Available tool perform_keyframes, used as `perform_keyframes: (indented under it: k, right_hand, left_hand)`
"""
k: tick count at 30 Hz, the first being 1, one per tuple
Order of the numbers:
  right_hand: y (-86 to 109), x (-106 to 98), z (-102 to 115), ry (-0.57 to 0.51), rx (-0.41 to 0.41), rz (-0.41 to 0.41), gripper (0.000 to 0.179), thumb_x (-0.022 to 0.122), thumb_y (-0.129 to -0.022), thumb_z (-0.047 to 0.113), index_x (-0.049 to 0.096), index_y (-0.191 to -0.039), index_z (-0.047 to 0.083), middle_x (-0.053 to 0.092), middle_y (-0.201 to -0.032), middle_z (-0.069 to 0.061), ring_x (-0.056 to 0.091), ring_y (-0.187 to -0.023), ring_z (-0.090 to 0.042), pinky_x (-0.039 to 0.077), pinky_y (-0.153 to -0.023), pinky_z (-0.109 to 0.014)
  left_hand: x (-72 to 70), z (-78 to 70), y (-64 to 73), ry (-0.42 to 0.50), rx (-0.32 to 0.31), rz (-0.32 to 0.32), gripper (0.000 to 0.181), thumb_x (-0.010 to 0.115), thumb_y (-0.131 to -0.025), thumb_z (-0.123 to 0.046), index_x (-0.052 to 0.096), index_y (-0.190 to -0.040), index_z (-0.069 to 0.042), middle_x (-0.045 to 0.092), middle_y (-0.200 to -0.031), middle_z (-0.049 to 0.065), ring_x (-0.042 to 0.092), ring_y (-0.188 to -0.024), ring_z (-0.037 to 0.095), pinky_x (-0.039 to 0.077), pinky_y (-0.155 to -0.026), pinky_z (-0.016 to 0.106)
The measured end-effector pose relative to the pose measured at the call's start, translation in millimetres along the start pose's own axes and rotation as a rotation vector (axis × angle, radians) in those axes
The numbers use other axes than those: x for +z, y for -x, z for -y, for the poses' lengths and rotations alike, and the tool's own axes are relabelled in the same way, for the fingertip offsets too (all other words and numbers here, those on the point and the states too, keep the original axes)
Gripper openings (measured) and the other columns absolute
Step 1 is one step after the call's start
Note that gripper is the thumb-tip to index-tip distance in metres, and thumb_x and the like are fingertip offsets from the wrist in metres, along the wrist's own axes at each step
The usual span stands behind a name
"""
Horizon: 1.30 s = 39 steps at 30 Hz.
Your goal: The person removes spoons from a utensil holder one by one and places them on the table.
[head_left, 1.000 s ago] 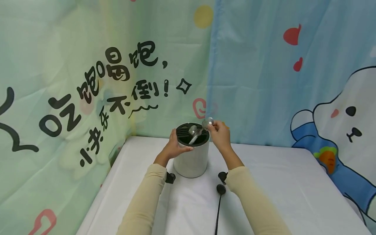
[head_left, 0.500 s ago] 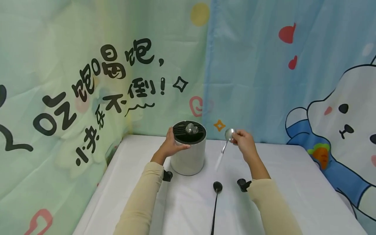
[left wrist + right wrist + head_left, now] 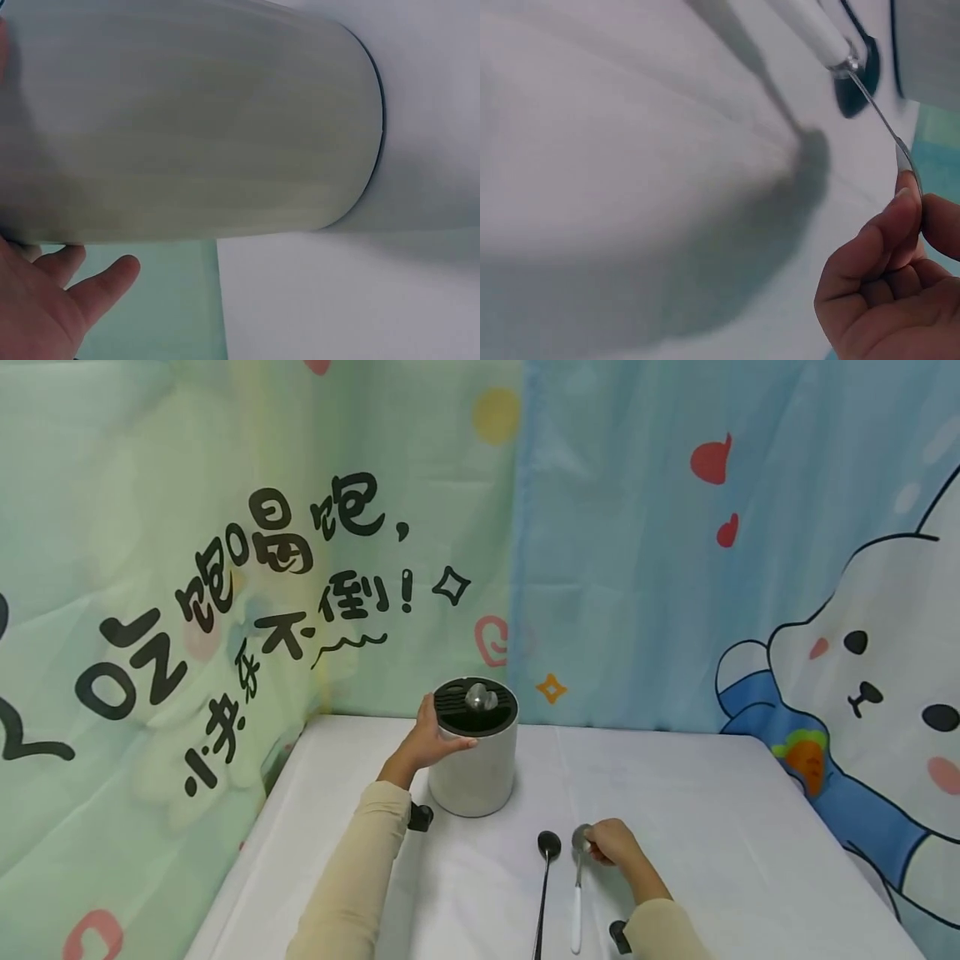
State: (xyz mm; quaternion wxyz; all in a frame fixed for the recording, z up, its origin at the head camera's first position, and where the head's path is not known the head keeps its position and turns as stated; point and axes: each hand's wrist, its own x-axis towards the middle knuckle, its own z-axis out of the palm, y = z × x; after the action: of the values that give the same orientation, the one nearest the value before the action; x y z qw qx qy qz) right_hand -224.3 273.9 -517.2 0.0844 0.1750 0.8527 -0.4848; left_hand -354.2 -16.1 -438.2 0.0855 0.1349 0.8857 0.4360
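A white round utensil holder (image 3: 472, 781) with a black slotted top stands towards the back of the table. My left hand (image 3: 422, 739) grips its upper left side, thumb across the front just under the rim; in the left wrist view, fingers show along the holder's wall. My right hand (image 3: 615, 843) pinches a metal spoon by its bowl, and the white handle (image 3: 577, 910) points towards me. The right wrist view shows thumb and fingers on the bowl's edge, with the spoon's shadow on the cloth. Beside it lies a black spoon (image 3: 549, 846) with a long thin handle.
At least one shiny metal spoon (image 3: 480, 697) stands in the holder with its bowl up. A white cloth covers the table (image 3: 675, 802). Printed curtains (image 3: 622, 568) hang behind and to the left of the table.
My right hand has drawn the white-handled spoon up out of the holder, then brought it right and down beside the black spoon. My left hand has stayed on the holder.
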Motion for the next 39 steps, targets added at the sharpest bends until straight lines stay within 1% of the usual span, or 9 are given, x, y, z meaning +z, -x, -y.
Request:
perform_keyframes:
  k: [6,10,12,15,17,19,24,35,39]
  right_hand:
    - [2.0,12,-10,0.021,-0.006,-0.010,0.022,0.042,-0.080,0.002,0.049,-0.059,0.003,0.044,-0.049,0.004,0.042,-0.043,-0.004,0.036,-0.043,-0.015]
    - [-6.7,20,-24,0.078,-0.009,0.000,0.020,0.043,-0.083,0.003,0.051,-0.065,-0.002,0.046,-0.051,0.000,0.043,-0.046,-0.009,0.038,-0.045,-0.021]
    - [-29.4,22,-45,0.103,-0.032,0.014,0.020,0.044,-0.084,0.005,0.054,-0.070,-0.005,0.050,-0.054,-0.004,0.046,-0.047,-0.012,0.040,-0.046,-0.025]
    - [-87.3,24,-98,0.130,-0.088,0.041,0.021,0.047,-0.085,0.014,0.057,-0.069,0.004,0.053,-0.055,0.000,0.049,-0.048,-0.010,0.041,-0.045,-0.025]
    - [-109.3,25,-117,0.159,-0.115,0.042,0.024,0.048,-0.085,0.017,0.056,-0.064,0.009,0.053,-0.054,0.002,0.049,-0.048,-0.010,0.041,-0.044,-0.025]
    - [-95.4,25,-98,0.198,-0.101,0.023,0.025,0.048,-0.084,0.016,0.055,-0.062,0.009,0.052,-0.054,0.002,0.048,-0.048,-0.010,0.040,-0.045,-0.024]
    - [-18.6,20,-14,0.283,-0.052,-0.022,0.022,0.046,-0.085,0.009,0.055,-0.071,-0.005,0.052,-0.059,-0.006,0.047,-0.054,-0.014,0.039,-0.050,-0.023]
    - [-15.0,18,0,0.440,-0.080,-0.008,0.025,0.049,-0.083,0.014,0.055,-0.063,-0.001,0.051,-0.057,-0.004,0.045,-0.053,-0.014,0.037,-0.050,-0.023]
    - [-10.7,10,-4,0.490,-0.088,-0.040,0.030,0.053,-0.083,0.019,0.059,-0.073,-0.008,0.058,-0.066,-0.012,0.052,-0.061,-0.020,0.044,-0.057,-0.030]
  left_hand:
    - [0.5,9.3,3.3,0.028,0.004,0.007,0.112,0.071,-0.075,-0.044,-0.008,-0.147,-0.008,-0.008,-0.153,0.013,0.009,-0.140,0.033,0.021,-0.110,0.049]
    - [1.6,12.0,3.0,0.018,0.000,0.014,0.113,0.071,-0.075,-0.045,-0.008,-0.147,-0.008,-0.008,-0.154,0.012,0.010,-0.140,0.032,0.022,-0.110,0.048]
    - [0.5,11.2,0.3,0.014,0.013,0.003,0.113,0.071,-0.075,-0.045,-0.008,-0.147,-0.008,-0.007,-0.154,0.012,0.011,-0.140,0.033,0.022,-0.110,0.048]
    - [-2.6,9.5,-3.8,0.016,0.026,-0.009,0.114,0.071,-0.074,-0.048,-0.008,-0.147,-0.009,-0.007,-0.154,0.012,0.012,-0.140,0.033,0.023,-0.109,0.050]
    - [-4.6,9.3,-5.7,0.018,0.026,-0.010,0.114,0.071,-0.073,-0.049,-0.008,-0.147,-0.010,-0.007,-0.154,0.011,0.012,-0.140,0.033,0.023,-0.108,0.050]
    - [-6.6,9.7,-6.6,0.016,0.023,-0.009,0.114,0.071,-0.073,-0.049,-0.008,-0.147,-0.010,-0.008,-0.154,0.011,0.012,-0.140,0.033,0.023,-0.108,0.050]
    - [-12.1,9.0,-5.6,0.004,0.024,-0.014,0.113,0.070,-0.075,-0.047,-0.008,-0.147,-0.009,-0.008,-0.154,0.011,0.011,-0.140,0.032,0.023,-0.109,0.049]
    - [-17.2,7.6,-5.0,0.011,0.016,-0.019,0.112,0.070,-0.076,-0.044,-0.009,-0.147,-0.010,-0.007,-0.154,0.010,0.011,-0.141,0.030,0.023,-0.109,0.048]
    - [-10.7,5.0,-10.5,0.015,0.027,-0.004,0.112,0.070,-0.076,-0.045,-0.009,-0.147,-0.010,-0.007,-0.154,0.010,0.010,-0.141,0.029,0.021,-0.110,0.047]
